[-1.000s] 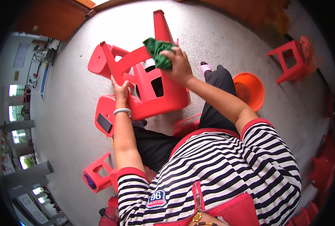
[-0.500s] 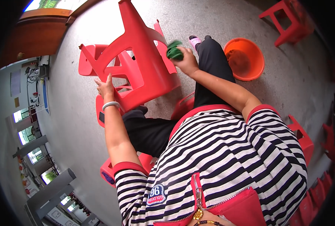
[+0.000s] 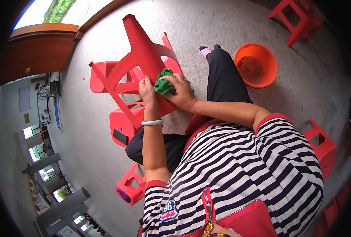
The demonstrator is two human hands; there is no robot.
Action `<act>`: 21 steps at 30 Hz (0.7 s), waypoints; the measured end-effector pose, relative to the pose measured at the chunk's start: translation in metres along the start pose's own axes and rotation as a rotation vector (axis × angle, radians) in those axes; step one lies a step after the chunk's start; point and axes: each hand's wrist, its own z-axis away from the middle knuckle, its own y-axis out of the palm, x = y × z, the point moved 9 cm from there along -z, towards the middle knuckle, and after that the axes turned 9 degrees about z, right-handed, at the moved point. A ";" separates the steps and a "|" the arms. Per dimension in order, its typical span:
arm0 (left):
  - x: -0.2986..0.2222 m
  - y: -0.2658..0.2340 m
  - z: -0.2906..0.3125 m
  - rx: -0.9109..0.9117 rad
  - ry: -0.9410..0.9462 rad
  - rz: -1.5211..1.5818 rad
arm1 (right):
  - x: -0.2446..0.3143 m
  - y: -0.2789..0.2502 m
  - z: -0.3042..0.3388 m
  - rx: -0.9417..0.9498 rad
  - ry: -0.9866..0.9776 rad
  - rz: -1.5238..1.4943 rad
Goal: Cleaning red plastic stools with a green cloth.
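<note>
one large red stool (image 3: 142, 49) is tipped, its legs pointing up and away in the view. a smaller red stool (image 3: 122, 120) stands at the large stool's lower left, and an orange bucket (image 3: 264, 59) is well apart to its right. the left hand (image 3: 147, 90) has left the large stool's left strut and is now curled over its middle, just beside the right hand (image 3: 180, 93); whether it grips anything, i cannot tell. the right hand is clamped on a green cloth (image 3: 163, 82), which a moment ago was off the large stool's right side and now seems to rest against its broad panel. to my reading, that puts the cloth back on the surface, with both hands close together there. a dark phone (image 3: 121, 137) lies on the smaller stool.
</note>
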 end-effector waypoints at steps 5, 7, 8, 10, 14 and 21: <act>-0.022 -0.017 0.001 -0.024 0.081 0.222 | 0.007 -0.003 0.000 0.101 0.009 -0.211; -0.045 -0.025 0.007 -0.077 0.030 0.287 | 0.000 -0.010 -0.002 0.078 0.027 -0.264; -0.049 -0.036 0.010 -0.129 -0.021 0.351 | 0.000 -0.011 -0.005 0.093 0.010 -0.271; -0.056 -0.055 0.011 -0.147 -0.030 0.395 | -0.007 -0.023 -0.011 0.027 0.044 -0.266; -0.027 -0.089 0.010 -0.211 -0.111 0.659 | 0.003 -0.038 -0.027 -0.032 -0.023 -0.311; 0.056 -0.090 0.024 -0.252 -0.231 1.029 | 0.022 -0.044 -0.052 0.095 0.008 -0.540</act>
